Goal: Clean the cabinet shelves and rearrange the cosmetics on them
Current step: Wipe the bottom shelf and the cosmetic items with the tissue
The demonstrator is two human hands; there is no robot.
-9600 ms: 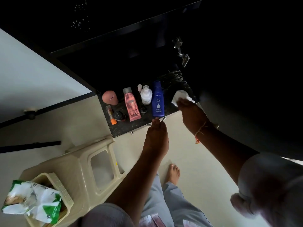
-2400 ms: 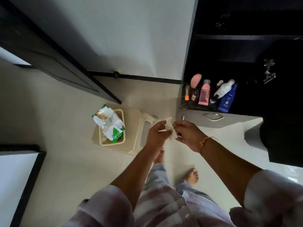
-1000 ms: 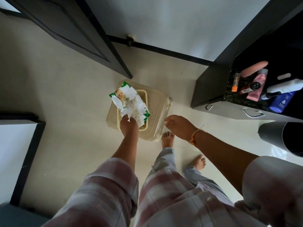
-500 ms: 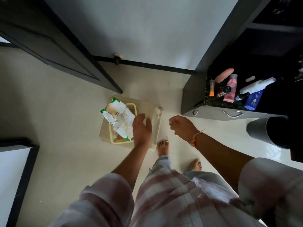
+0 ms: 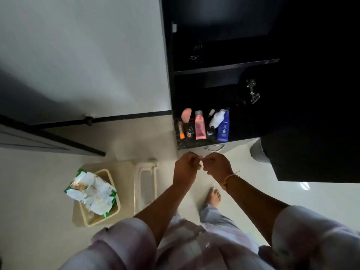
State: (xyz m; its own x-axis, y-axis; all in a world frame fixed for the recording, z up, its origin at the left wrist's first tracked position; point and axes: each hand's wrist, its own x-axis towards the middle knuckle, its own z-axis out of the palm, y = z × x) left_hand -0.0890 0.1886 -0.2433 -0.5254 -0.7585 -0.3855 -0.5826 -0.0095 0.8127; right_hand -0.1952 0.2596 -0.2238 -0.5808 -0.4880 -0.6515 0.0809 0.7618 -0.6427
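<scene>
A single wide-angle camera, worn on the person's head, looked forward and steeply down over the sleeves and forearms to the left hand [image 5: 186,168] and right hand [image 5: 217,165], which met close below the lens near the frame's centre. Beyond them, farther off, the view took in the pale floor [image 5: 136,139], a cream stool [image 5: 140,184] at lower left, and the dark open cabinet [image 5: 224,67] at upper right, its low shelf [image 5: 191,144] of cosmetics seen from above. With only one view recorded, no part of the scene was shared with another.
</scene>
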